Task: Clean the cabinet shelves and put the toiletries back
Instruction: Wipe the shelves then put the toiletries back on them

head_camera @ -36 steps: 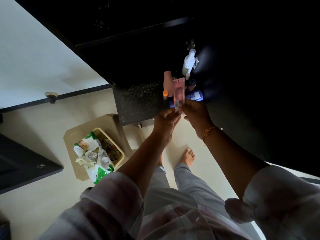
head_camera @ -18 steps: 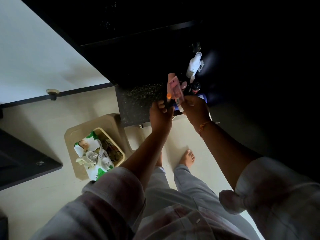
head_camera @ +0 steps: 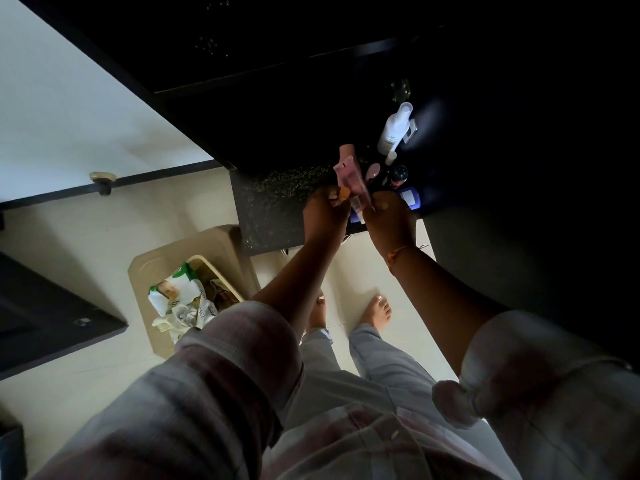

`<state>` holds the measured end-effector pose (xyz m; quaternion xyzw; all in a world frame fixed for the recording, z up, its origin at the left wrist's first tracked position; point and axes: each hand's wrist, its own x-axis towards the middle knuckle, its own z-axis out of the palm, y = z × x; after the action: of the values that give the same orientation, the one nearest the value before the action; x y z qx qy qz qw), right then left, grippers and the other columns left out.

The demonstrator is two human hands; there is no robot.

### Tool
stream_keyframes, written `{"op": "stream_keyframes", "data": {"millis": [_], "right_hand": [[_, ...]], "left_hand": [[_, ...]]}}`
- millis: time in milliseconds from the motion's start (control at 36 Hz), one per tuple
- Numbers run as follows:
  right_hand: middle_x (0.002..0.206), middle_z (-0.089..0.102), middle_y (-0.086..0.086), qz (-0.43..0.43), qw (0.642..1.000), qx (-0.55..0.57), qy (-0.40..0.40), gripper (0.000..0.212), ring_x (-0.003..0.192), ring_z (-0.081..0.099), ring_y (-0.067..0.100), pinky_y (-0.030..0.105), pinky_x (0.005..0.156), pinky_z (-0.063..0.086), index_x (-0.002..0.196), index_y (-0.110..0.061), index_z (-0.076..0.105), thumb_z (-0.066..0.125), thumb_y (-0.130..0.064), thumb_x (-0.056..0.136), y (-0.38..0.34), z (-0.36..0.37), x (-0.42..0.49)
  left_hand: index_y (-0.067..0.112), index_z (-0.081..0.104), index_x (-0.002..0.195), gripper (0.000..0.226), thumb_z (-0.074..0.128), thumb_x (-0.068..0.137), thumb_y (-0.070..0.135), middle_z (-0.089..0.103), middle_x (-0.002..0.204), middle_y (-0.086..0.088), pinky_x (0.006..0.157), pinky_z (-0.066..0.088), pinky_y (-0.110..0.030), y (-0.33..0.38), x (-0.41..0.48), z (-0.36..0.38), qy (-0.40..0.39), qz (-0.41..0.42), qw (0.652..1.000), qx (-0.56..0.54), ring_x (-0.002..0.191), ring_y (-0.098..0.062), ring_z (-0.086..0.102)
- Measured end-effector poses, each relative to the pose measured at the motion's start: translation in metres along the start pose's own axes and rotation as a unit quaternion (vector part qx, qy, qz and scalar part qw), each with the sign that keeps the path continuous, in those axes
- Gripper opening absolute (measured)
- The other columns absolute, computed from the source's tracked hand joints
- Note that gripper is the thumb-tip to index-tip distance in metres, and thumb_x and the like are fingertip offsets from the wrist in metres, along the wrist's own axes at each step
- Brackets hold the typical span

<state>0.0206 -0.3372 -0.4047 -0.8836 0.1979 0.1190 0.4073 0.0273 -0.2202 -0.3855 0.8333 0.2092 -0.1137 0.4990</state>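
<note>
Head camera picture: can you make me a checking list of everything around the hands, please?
Surface: dark speckled counter, mostly in shadow.
Job's things: pink tube and orange-capped stick in the hands; white spray bottle and blue container on the counter.
Clutter: bin on the floor, holding crumpled wrappers.
Hands: left hand grips the orange-capped stick; right hand pinches the pink tube.
Cables: nothing seen.
Surroundings: pale tiled floor, bare feet, dark cupboard door at the left.
</note>
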Motion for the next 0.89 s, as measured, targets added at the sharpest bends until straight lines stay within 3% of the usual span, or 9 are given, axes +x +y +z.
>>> {"op": "stream_keyframes", "data": {"millis": [83,167,306,444,528,639,694,778,889], "right_hand": [[0.070,0.064,-0.001,-0.003,1.000,-0.005,0.018,0.030,0.068,0.057,0.020,0.024,0.058,0.033,0.072,-0.015,0.060,0.056,-0.040,0.088,-0.001,-0.001,0.000],[0.075,0.068,0.001,-0.001,1.000,0.003,0.025,0.027,0.071,0.062,0.022,0.029,0.057,0.046,0.076,-0.017,0.061,0.057,-0.041,0.086,0.001,0.000,0.000],[0.094,0.067,0.004,-0.010,0.999,-0.007,0.032,0.027,0.083,0.064,0.023,0.033,0.067,0.053,0.094,-0.019,0.064,0.060,-0.044,0.085,0.006,0.001,-0.001],[0.103,0.059,0.009,-0.022,0.998,-0.020,0.062,0.024,0.084,0.060,0.024,0.030,0.068,0.050,0.101,-0.017,0.064,0.065,-0.034,0.085,-0.001,-0.003,-0.012],[0.104,0.057,0.009,-0.047,0.996,-0.018,0.068,0.018,0.084,0.061,0.028,0.037,0.069,0.053,0.098,-0.017,0.062,0.063,-0.029,0.085,-0.006,-0.007,-0.020],[0.103,0.057,0.007,-0.098,0.992,-0.041,0.073,0.017,0.088,0.060,0.031,0.034,0.068,0.050,0.097,-0.017,0.063,0.061,-0.028,0.085,-0.012,-0.011,-0.029],[0.107,0.057,0.007,-0.127,0.987,-0.057,0.077,0.019,0.094,0.059,0.030,0.036,0.070,0.051,0.102,-0.017,0.063,0.061,-0.027,0.086,-0.015,-0.013,-0.034],[0.113,0.056,0.008,-0.179,0.977,-0.096,0.070,0.022,0.098,0.059,0.031,0.041,0.069,0.054,0.108,-0.019,0.061,0.059,-0.029,0.088,-0.022,-0.013,-0.043],[0.108,0.059,0.010,-0.263,0.953,-0.142,0.047,0.017,0.091,0.060,0.034,0.039,0.064,0.052,0.101,-0.014,0.062,0.058,-0.027,0.091,-0.031,-0.008,-0.062]], "left_hand": [[0.014,0.069,0.091,0.008,0.065,0.089,0.020,0.069,0.084,0.006,0.057,0.039,-0.004,0.001,0.001,-0.001,0.000,-0.008,1.000,0.002,0.066,0.004,0.057],[0.016,0.067,0.087,0.009,0.065,0.089,0.024,0.073,0.090,-0.001,0.068,0.047,-0.022,-0.001,0.004,0.000,-0.002,-0.004,1.000,0.016,0.076,-0.006,0.062],[0.017,0.068,0.089,0.006,0.065,0.086,0.022,0.074,0.090,0.000,0.075,0.055,-0.030,-0.005,0.011,0.002,-0.014,-0.010,0.999,0.027,0.084,-0.012,0.069],[0.022,0.065,0.088,0.004,0.066,0.086,0.025,0.073,0.090,0.005,0.069,0.049,-0.023,-0.005,0.008,0.002,-0.022,0.002,0.999,0.037,0.080,-0.006,0.065],[0.022,0.062,0.083,0.008,0.067,0.083,0.027,0.072,0.084,0.006,0.068,0.053,-0.023,-0.006,0.005,0.000,-0.028,-0.003,0.999,0.029,0.076,-0.005,0.067],[0.014,0.065,0.091,0.009,0.068,0.082,0.012,0.072,0.082,0.003,0.051,0.042,-0.004,-0.004,-0.003,-0.006,-0.046,-0.018,0.999,-0.005,0.064,0.009,0.063],[0.013,0.064,0.095,0.016,0.070,0.080,0.010,0.069,0.086,0.006,0.054,0.042,-0.005,-0.006,-0.008,-0.011,-0.039,-0.022,0.999,-0.018,0.069,0.008,0.063],[0.016,0.061,0.100,0.019,0.071,0.086,0.025,0.067,0.096,0.003,0.063,0.044,-0.006,-0.017,-0.017,-0.022,-0.019,0.005,1.000,-0.001,0.079,0.004,0.059],[0.014,0.062,0.105,0.020,0.067,0.087,0.022,0.068,0.099,-0.005,0.079,0.055,-0.031,-0.044,-0.042,-0.045,-0.021,0.055,0.995,0.075,0.089,-0.015,0.065]]}}
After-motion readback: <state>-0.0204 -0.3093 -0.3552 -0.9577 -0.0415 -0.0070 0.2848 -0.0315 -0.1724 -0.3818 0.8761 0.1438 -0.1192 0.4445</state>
